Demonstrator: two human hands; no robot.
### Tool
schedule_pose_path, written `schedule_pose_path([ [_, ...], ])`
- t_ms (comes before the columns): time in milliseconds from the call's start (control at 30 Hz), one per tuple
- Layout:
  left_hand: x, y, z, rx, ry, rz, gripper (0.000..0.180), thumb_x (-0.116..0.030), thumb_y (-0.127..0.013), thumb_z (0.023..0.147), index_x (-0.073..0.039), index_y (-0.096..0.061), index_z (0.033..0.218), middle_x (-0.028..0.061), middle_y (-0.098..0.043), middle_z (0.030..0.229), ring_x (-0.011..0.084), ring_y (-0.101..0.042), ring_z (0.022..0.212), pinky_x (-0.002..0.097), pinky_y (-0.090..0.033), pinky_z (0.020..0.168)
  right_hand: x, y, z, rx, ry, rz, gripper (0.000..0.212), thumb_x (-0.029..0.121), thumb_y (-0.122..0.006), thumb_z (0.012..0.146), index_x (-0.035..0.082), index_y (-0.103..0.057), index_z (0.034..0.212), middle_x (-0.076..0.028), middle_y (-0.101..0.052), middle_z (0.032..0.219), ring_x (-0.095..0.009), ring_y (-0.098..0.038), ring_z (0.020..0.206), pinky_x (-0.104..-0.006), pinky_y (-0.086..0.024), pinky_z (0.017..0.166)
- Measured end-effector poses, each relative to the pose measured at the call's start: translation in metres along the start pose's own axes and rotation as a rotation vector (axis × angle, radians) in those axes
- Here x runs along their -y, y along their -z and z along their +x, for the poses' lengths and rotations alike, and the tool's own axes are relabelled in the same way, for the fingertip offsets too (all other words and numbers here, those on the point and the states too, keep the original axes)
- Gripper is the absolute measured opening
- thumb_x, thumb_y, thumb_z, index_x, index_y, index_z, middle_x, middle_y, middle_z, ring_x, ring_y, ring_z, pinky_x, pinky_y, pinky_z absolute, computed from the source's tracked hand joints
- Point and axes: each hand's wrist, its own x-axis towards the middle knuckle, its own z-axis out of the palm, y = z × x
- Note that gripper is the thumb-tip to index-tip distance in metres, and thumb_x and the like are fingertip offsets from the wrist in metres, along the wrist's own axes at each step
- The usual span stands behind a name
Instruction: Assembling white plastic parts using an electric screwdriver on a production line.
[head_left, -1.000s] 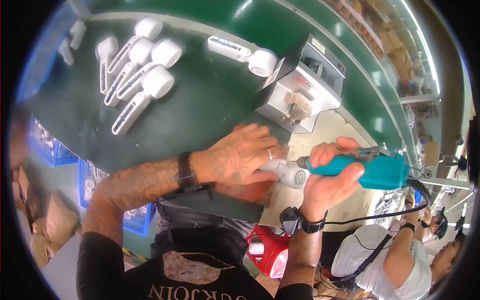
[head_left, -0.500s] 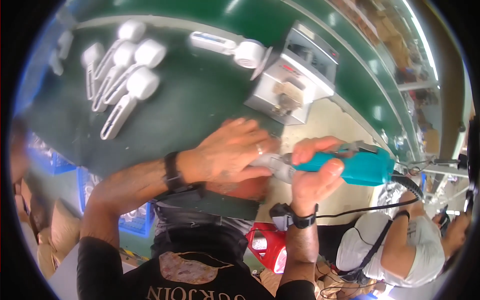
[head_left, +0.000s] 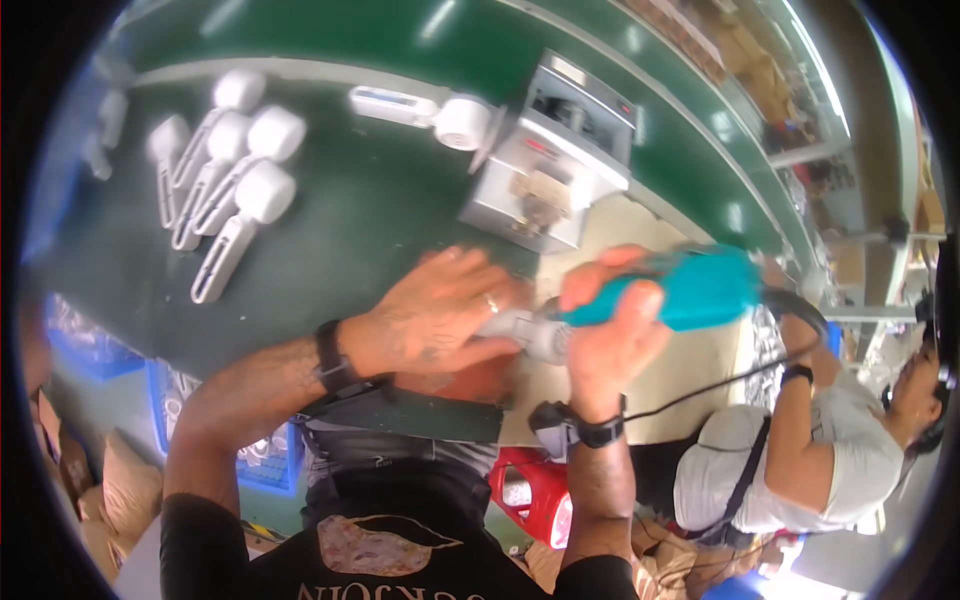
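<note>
My left hand [head_left: 430, 310] is closed round a whitish plastic part [head_left: 540, 338], holding it low over the bench's near edge. Its far side is hidden under my fingers, and I cannot make out its full shape. My right hand [head_left: 615, 345] grips a teal corded electric screwdriver [head_left: 712, 288], thumb along its body. The tool lies nearly level, its front end against the whitish part; the tip itself is hidden. Motion blurs the tool's rear and my left fingertips. Several white spoon-shaped units [head_left: 265, 192] lie grouped at the left of the green bench mat [head_left: 350, 210].
Beyond my hands stands a silver box-shaped machine [head_left: 520, 195], with another white spoon-shaped unit [head_left: 462, 122] beside it. A black cord [head_left: 700, 385] runs rightward. Blue crates [head_left: 270, 465] stand below the bench. A person [head_left: 800, 460] in grey sits close at the right.
The view has shifted, so the bench things sit further left. The screwdriver's rear end has tilted upward in the picture. Both hands keep their holds.
</note>
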Motion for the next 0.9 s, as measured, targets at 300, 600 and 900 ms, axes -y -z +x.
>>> schedule_pose_path([
  [300,0.002,0.007,-0.006,-0.039,-0.041,0.045,0.035,-0.038,-0.073,0.086,-0.012,-0.067,0.109,0.005,-0.06,0.103,0.0255,-0.054,0.095,0.0391,-0.045,0.084,-0.012,-0.042,0.069,-0.039,0.188,-0.086,0.053,0.048,-0.053,0.104,-0.004,-0.052,0.112,-0.008,-0.056,0.074,-0.019,-0.057,0.066,-0.032,-0.047,0.063],
  [600,-0.001,0.008,-0.004,-0.007,-0.033,0.047,0.039,-0.038,-0.072,0.086,-0.009,-0.066,0.111,0.0061,-0.061,0.109,0.0259,-0.054,0.097,0.0409,-0.045,0.086,-0.022,-0.04,0.06,-0.004,0.134,-0.062,0.047,0.044,-0.05,0.106,-0.003,-0.053,0.105,-0.009,-0.058,0.074,-0.019,-0.058,0.068,-0.0318,-0.046,0.061],
  [900,0.002,0.006,-0.003,-0.006,-0.02,0.051,0.031,-0.031,-0.069,0.09,-0.011,-0.068,0.113,0.0049,-0.06,0.107,0.0256,-0.053,0.098,0.0415,-0.045,0.086,0.019,-0.001,-0.011,-0.005,0.043,0.065,0.07,0.068,-0.049,0.097,0.0,-0.053,0.11,-0.007,-0.051,0.067,-0.019,-0.049,0.059,-0.0325,-0.042,0.057],
])
